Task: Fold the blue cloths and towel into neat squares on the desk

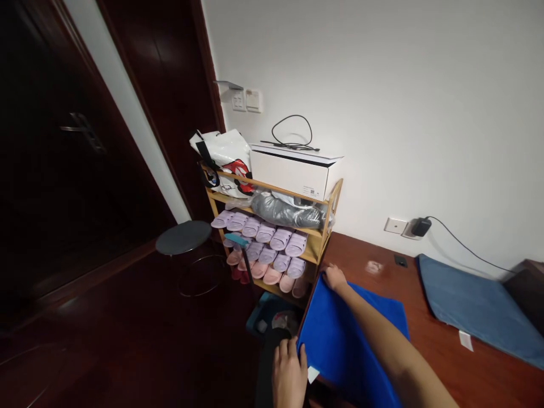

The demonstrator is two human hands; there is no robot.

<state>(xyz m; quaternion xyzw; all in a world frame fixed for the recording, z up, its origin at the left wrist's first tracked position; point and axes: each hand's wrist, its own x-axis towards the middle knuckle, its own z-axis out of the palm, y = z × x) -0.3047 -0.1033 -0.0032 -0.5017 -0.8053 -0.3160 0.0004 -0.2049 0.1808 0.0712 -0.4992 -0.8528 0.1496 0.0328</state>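
Note:
A bright blue cloth [344,340] lies spread on the left end of a reddish wooden table [429,345]. My right hand [335,278] reaches across it, fingers closed on the cloth's far left corner. My left hand [289,371] is at the near left corner, fingers curled over the cloth's edge where it hangs off the table. A small white tag [313,374] shows just beside that hand.
A bamboo shoe rack [329,218] with several lilac and pink slippers [266,249] stands against the wall, with a white box [293,170] and a bag [225,158] on top. A round stool [183,238] and a bin [266,317] are on the floor. A grey-blue cloth [476,306] lies at the table's right.

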